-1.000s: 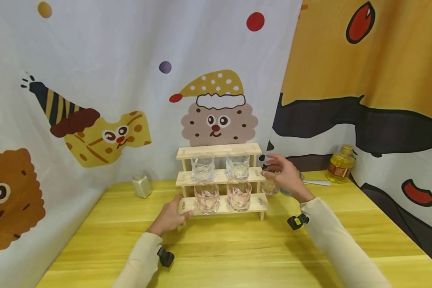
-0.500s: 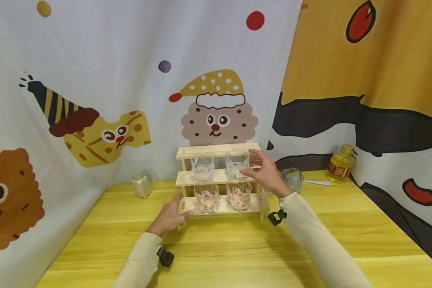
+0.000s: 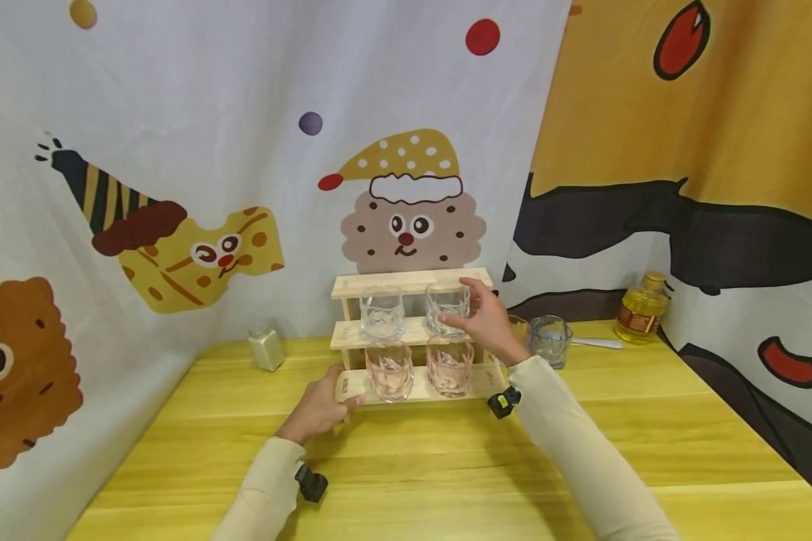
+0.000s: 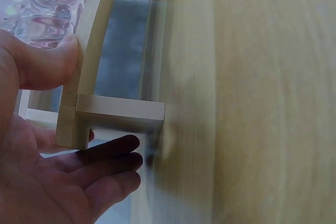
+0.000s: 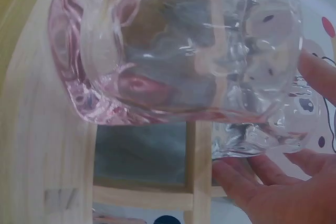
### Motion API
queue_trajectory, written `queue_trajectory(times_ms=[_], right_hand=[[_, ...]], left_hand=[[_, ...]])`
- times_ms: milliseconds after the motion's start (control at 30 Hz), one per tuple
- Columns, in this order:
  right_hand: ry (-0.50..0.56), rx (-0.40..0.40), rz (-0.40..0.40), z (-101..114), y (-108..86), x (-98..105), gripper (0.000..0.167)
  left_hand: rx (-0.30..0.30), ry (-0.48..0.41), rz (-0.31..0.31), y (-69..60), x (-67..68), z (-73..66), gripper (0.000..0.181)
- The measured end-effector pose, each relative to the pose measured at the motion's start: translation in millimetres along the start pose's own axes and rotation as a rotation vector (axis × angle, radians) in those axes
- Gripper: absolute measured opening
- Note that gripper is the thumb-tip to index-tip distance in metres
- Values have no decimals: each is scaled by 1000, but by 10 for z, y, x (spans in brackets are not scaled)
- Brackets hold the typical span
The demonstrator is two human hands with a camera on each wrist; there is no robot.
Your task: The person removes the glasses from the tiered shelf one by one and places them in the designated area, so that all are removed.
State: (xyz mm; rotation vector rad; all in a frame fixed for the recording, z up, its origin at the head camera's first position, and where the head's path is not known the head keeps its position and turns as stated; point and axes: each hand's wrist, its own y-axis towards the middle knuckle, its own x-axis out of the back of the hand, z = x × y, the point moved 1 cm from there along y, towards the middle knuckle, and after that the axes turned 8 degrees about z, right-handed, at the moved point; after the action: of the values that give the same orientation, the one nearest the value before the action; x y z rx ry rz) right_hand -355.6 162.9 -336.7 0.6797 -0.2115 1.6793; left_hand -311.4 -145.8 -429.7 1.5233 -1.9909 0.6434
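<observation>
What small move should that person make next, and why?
Probably lift the right-side clear glass gently straight up: the right hand's thumb and fingers are around it, the left hand grips the wooden rack, and a pink glass stands in front.

Toward the left of the frame, a small square-sided clear shaker with pale contents (image 3: 267, 349) stands upright on the yellow wood-grain counter (image 3: 406, 473). At the right, a squat clear bottle of yellow oil with a yellow cap and a reddish-brown label (image 3: 641, 309) stands near the back; a slim, flat white handle (image 3: 597, 343) lies to its left. Behind hangs a white cloth backdrop (image 3: 237, 83), printed with a brown biscuit face at the lower left, a yellow cheese face in a striped hat at centre left, and a pinkish-grey biscuit face in a spotted yellow nightcap at centre. Orange-yellow cloth with black shapes (image 3: 616, 113) fills the upper right.
</observation>
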Motion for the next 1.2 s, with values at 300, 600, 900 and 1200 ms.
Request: queue_trajectory(times_ms=[300,600,900,1200], right_hand=[[5,-28,-31,-26,32,-42,90],[0,-25,-51,1,58,-65,90],[-14,-28,-117,9,83,-91,89],[-25,-1,-193,-5,73,-74,87]], left_hand=[[0,10,1,3,-10,-12,61],[3,36,-8,4,6,-28,63],[1,9,2,-11,12,-17,63],[-5,20,-6,1,7,-8,62]])
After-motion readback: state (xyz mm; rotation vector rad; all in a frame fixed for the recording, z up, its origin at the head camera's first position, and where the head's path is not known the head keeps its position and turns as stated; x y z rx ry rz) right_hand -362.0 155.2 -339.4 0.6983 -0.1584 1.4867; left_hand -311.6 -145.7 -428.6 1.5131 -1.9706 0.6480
